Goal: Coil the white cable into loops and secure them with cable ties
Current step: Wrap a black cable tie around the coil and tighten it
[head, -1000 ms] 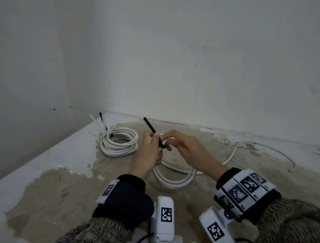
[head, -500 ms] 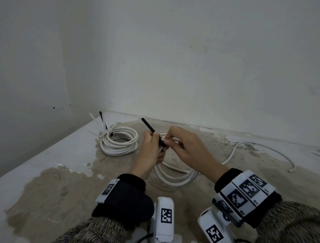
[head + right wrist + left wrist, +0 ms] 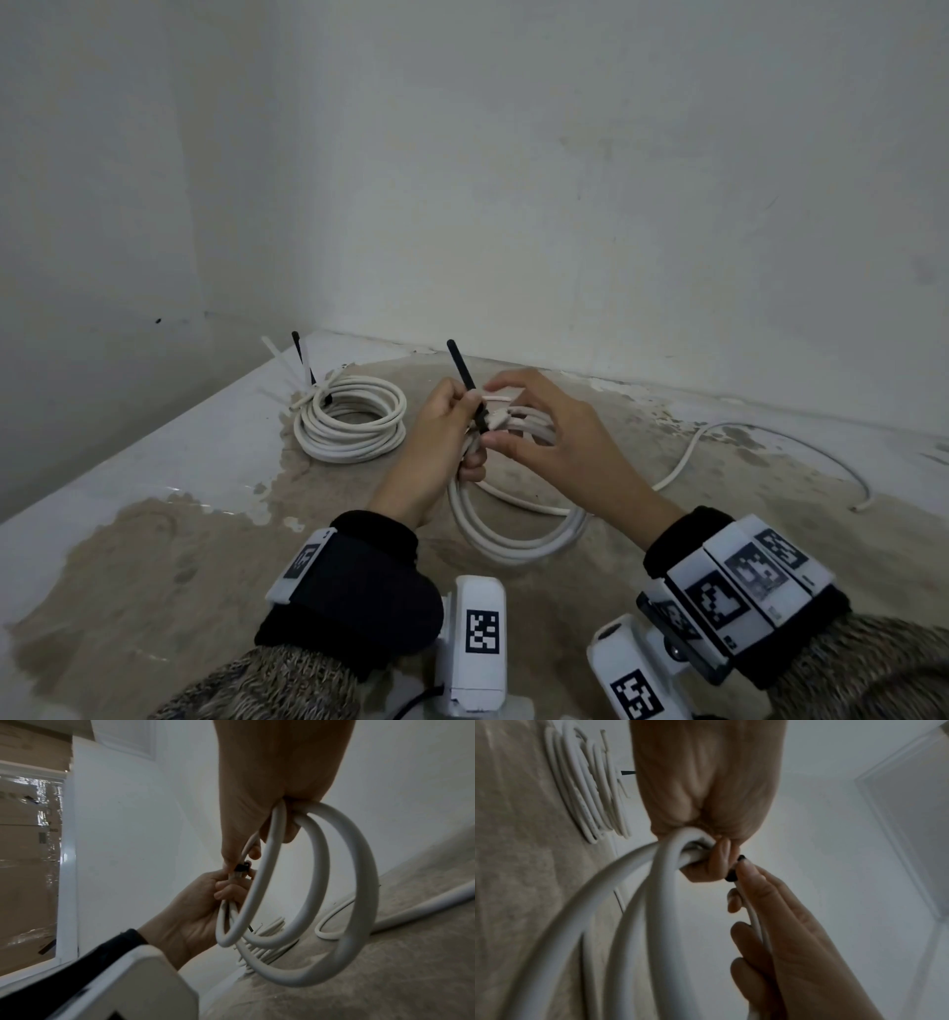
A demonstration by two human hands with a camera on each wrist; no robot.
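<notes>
Stained concrete floor (image 3: 154, 565), white walls. Left hand (image 3: 436, 442) grips the white cable (image 3: 513, 539) loops (black cable tie (image 3: 464, 380) upright); right hand (image 3: 560, 442) pinches them.

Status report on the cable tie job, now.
Left hand grips white cable loops and black cable tie. Right hand pinches at the tie head. Finished coil lies apart; nothing obstructing.

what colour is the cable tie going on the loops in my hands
Black cable tie, clearest in the head view.
</notes>
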